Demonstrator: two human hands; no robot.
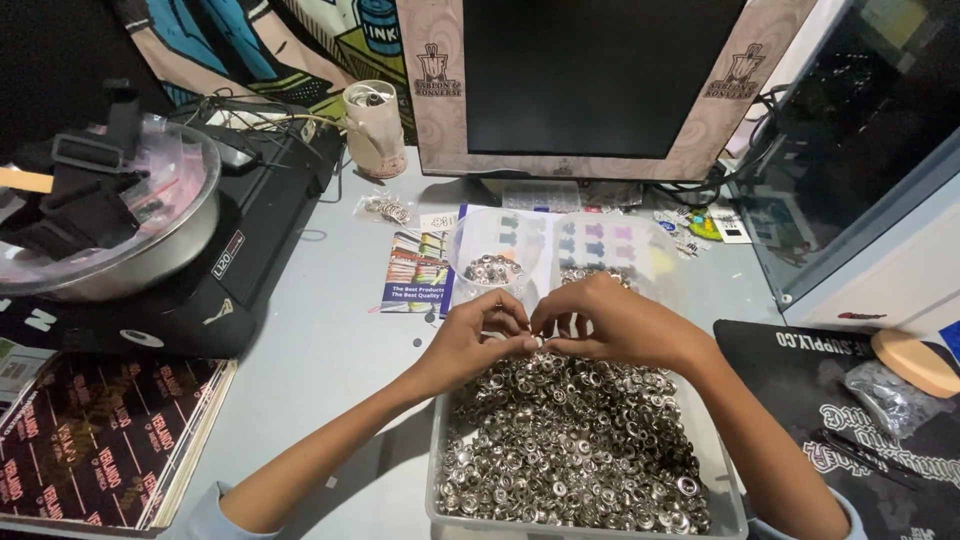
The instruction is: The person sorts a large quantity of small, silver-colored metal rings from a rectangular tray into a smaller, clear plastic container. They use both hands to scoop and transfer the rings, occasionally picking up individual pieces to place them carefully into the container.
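**A:** Silver metal snap rings (570, 440) fill most of the clear tub (436, 470) at the desk's (320, 340) near edge. Left hand (478, 335) and right hand (615, 325) meet just above the tub's far end, fingertips pinched shut on what looks like one small ring piece between them.

**B:** Progress?

**A:** Early, by my read. Small clear cup (490, 268) behind the hands holds only a shallow layer of rings; the tub is nearly full.

**B:** Packaging?

**A:** Blue leaflet (415, 272) lies flat left of the cup. Colour chart sheet (585, 240) sits under the monitor (590, 80). Small clear bag (385, 208) of metal bits lies near the white cup (375, 125). Another bag (885, 395) rests on the black printed mat (800, 400), right.
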